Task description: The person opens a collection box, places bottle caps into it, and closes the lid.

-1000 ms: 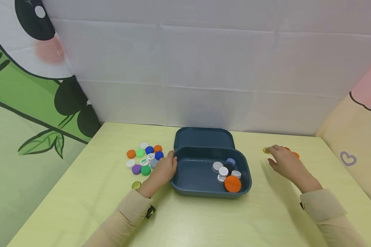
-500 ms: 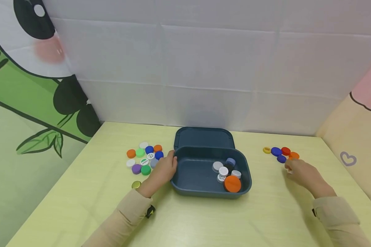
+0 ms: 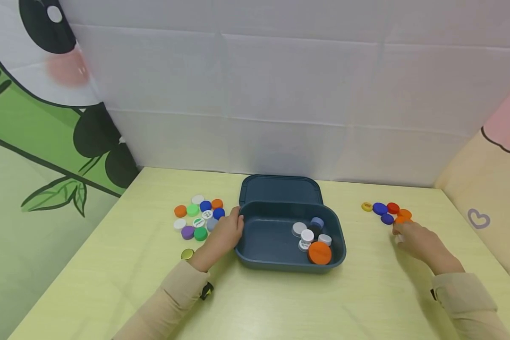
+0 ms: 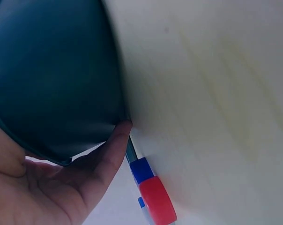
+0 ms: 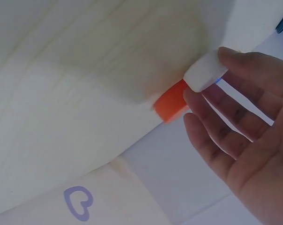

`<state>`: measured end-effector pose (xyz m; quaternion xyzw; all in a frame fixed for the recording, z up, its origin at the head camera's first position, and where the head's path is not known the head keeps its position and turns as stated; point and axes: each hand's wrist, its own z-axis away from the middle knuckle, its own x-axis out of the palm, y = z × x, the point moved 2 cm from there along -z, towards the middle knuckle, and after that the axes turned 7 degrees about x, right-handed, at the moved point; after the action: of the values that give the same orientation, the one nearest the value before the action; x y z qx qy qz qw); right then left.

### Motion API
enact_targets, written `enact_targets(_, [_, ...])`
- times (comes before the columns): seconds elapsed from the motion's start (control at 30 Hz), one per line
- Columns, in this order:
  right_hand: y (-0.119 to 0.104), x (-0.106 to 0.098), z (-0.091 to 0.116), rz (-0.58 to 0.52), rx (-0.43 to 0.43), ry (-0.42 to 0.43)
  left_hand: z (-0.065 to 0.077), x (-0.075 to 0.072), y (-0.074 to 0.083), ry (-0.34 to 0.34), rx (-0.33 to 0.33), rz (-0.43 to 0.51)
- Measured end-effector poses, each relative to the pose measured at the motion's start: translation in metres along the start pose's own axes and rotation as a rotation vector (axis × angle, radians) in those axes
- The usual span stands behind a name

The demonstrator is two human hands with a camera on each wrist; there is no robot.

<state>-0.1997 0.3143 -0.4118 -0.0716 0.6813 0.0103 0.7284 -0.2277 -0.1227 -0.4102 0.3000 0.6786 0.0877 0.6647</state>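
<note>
My left hand [image 3: 221, 234] grips the left wall of the dark blue box [image 3: 259, 265], thumb and fingers on either side of it in the left wrist view. Over on the right, my right hand [image 3: 422, 244] pinches a white bottle cap [image 5: 204, 72] between thumb and fingers, low over the table. Beside that cap lies an orange cap [image 5: 171, 101]. Close by are a red cap [image 3: 393, 208], a blue cap [image 3: 380, 208] and a yellow cap [image 3: 367, 207]. Inside the box, at its right end, sit several caps, among them a big orange cap [image 3: 319, 253].
Left of the box lies a cluster of several caps, with a purple cap [image 3: 188, 232] and a green cap [image 3: 200, 233] at its front. A gold cap [image 3: 187, 254] lies nearer me. The box's lid [image 3: 280, 189] lies behind it. A white sheet [image 3: 280, 94] closes off the back.
My right hand has moved right and nearer me from the yellow cap, leaving it on the table, and now holds the white cap by the orange ones. The left hand has stayed put.
</note>
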Motion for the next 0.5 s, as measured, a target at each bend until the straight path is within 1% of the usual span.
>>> enact_targets(0.13, [-0.011,-0.005,0.000,-0.007,-0.011,0.076,0.000,0.000,0.000,0.004,0.002,-0.001])
enact_targets(0.27, [-0.030,-0.015,0.000,-0.014,-0.034,0.167,0.000,0.000,0.000,0.004,0.002,-0.002])
enact_targets(0.5, [-0.070,-0.033,0.003,-0.008,-0.142,0.337,0.000,0.000,0.000,-0.001,0.002,-0.001])
